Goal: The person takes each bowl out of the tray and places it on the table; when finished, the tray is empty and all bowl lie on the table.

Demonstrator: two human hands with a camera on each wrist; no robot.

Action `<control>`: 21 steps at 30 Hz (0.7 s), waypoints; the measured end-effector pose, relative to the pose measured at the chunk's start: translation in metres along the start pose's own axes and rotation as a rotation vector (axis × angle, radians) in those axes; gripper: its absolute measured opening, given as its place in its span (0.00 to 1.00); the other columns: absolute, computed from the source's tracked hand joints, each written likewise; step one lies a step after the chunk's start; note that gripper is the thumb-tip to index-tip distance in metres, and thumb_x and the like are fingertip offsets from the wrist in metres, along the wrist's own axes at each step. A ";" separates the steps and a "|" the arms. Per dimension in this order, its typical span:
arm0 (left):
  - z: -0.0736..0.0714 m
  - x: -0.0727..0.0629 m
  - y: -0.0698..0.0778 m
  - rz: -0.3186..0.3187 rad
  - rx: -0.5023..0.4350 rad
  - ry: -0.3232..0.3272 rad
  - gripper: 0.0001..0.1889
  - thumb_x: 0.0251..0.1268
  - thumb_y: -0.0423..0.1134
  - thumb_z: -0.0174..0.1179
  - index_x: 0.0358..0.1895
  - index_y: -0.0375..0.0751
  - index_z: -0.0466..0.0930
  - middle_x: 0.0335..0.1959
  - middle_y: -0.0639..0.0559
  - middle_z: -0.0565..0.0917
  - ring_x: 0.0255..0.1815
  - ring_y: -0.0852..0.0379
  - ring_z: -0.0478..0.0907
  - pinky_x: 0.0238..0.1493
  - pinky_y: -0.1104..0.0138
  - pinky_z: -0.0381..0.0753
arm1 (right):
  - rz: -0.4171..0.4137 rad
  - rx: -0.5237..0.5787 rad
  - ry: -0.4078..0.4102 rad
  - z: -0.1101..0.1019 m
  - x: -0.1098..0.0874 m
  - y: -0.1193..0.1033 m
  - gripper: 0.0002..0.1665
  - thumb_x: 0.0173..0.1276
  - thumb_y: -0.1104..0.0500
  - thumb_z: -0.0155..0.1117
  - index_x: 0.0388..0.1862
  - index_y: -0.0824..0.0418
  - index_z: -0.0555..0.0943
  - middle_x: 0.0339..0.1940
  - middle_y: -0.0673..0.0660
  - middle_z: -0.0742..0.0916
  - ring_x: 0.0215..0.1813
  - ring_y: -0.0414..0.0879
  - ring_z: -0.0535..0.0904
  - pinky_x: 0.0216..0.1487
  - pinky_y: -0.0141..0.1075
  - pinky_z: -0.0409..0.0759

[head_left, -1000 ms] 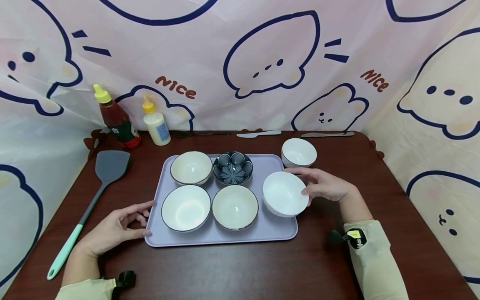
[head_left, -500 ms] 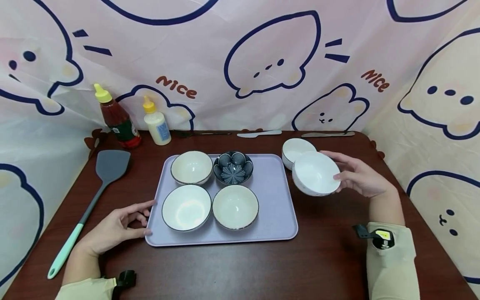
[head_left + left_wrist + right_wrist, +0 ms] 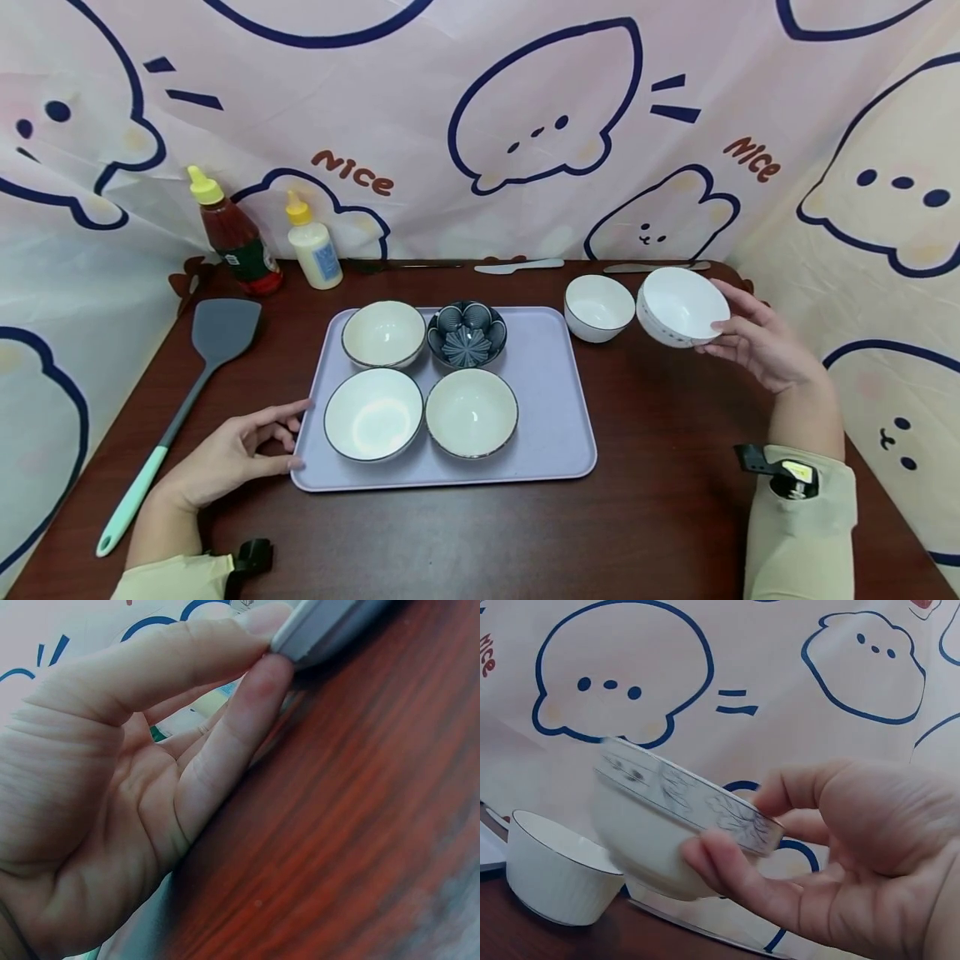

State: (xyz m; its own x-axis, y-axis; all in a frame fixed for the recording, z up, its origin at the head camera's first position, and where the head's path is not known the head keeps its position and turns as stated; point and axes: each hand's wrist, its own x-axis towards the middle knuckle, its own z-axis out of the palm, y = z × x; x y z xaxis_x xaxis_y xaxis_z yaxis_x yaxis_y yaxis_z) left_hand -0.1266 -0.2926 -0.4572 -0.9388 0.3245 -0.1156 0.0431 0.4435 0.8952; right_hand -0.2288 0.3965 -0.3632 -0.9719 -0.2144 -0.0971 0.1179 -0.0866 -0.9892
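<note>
holding a white bowl (image 3: pixel 681 306) off the table, the right hand (image 3: pixel 757 343) has its fingers curled round the far side and its thumb on the near wall — the right wrist view shows the thumb (image 3: pixel 739 874) pressed just under the patterned rim, the bowl (image 3: pixel 676 818) tilted. it hangs above the back right part of the dark wooden table (image 3: pixel 660 517), just beside a second white bowl (image 3: pixel 598 308) that stands on the wood, outside the tray. in the right wrist view that ribbed bowl (image 3: pixel 559 868) sits lower and to the left of the held one.

the left hand (image 3: pixel 225 454) rests at the near left corner of the lilac tray (image 3: pixel 551 400); the left wrist view shows thumb and forefinger (image 3: pixel 225 761) pinching the tray's edge (image 3: pixel 322 626), the other fingers loosely bent behind.

on the tray stand four bowls — two cream ones (image 3: pixel 383 334) (image 3: pixel 471 413), a white one (image 3: pixel 372 415) and a small dark blue patterned bowl (image 3: pixel 466 334). left of the tray lies a grey spatula (image 3: pixel 197 367) with a mint handle. at the back left stand a red sauce bottle (image 3: pixel 234 237) and a white squeeze bottle (image 3: pixel 313 246), both yellow-capped.
</note>
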 end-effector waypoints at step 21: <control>0.000 -0.001 -0.002 0.017 -0.014 0.000 0.39 0.56 0.35 0.73 0.72 0.35 0.67 0.47 0.48 0.76 0.42 0.61 0.79 0.38 0.71 0.82 | 0.134 0.151 0.370 -0.004 0.033 0.042 0.48 0.73 0.65 0.61 0.82 0.44 0.50 0.80 0.57 0.50 0.36 0.45 0.87 0.43 0.37 0.86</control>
State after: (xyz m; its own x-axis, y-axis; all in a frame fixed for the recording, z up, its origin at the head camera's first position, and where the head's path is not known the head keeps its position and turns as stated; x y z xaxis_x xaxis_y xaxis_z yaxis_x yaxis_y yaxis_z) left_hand -0.1258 -0.2933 -0.4589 -0.9379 0.3322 -0.1002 0.0546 0.4265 0.9028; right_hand -0.2567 0.3899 -0.4084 -0.9503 0.1285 -0.2834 0.2496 -0.2292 -0.9408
